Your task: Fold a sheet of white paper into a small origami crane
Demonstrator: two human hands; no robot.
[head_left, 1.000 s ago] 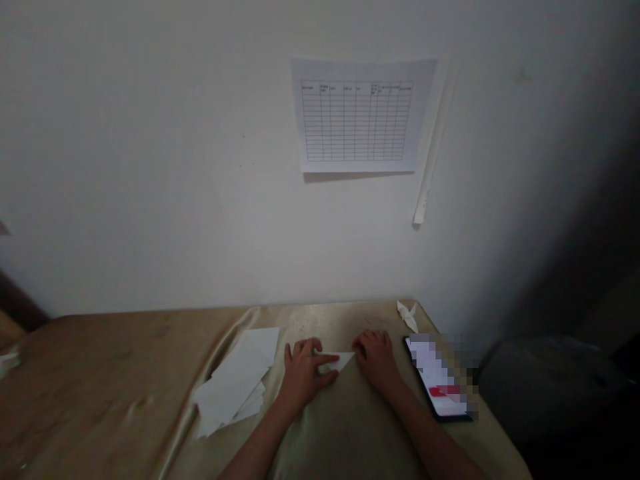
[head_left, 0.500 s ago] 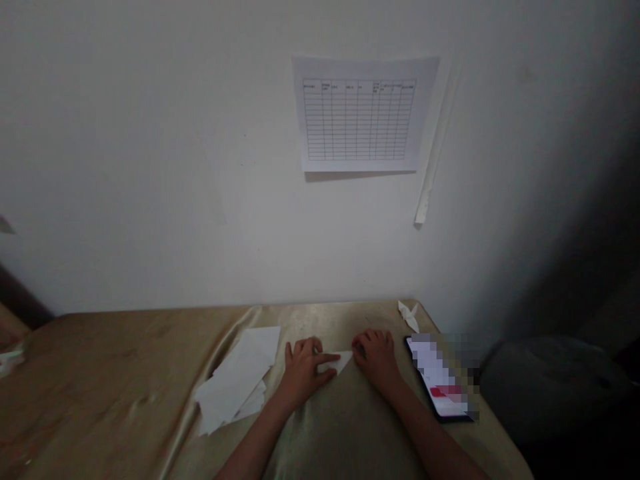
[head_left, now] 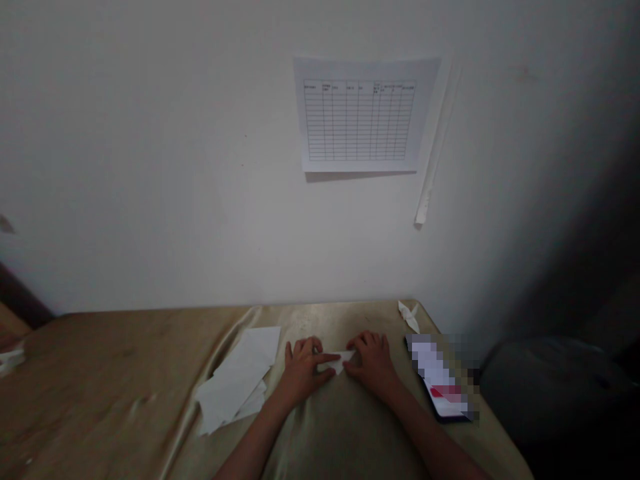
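Observation:
A small white folded paper (head_left: 339, 366), roughly a triangle pointing toward me, lies on the cloth-covered table between my hands. My left hand (head_left: 301, 370) holds its left part down, index finger stretched across it and thumb below. From the other side, my right hand (head_left: 371, 360) has thumb and fingers on its right corner, gripping it. The fingers cover both ends of the paper. Left of my left hand is a loose stack of white paper sheets (head_left: 240, 380).
A phone (head_left: 440, 380) with a lit, partly blurred screen lies right of my right hand. Beyond it, a folded white paper figure (head_left: 409, 317) rests near the table's (head_left: 125, 387) back right corner. A printed chart (head_left: 360, 120) hangs on the wall behind.
My right hand has shifted slightly left, its thumb and fingers now spread onto the right corner of the folded paper. My left hand stays in place.

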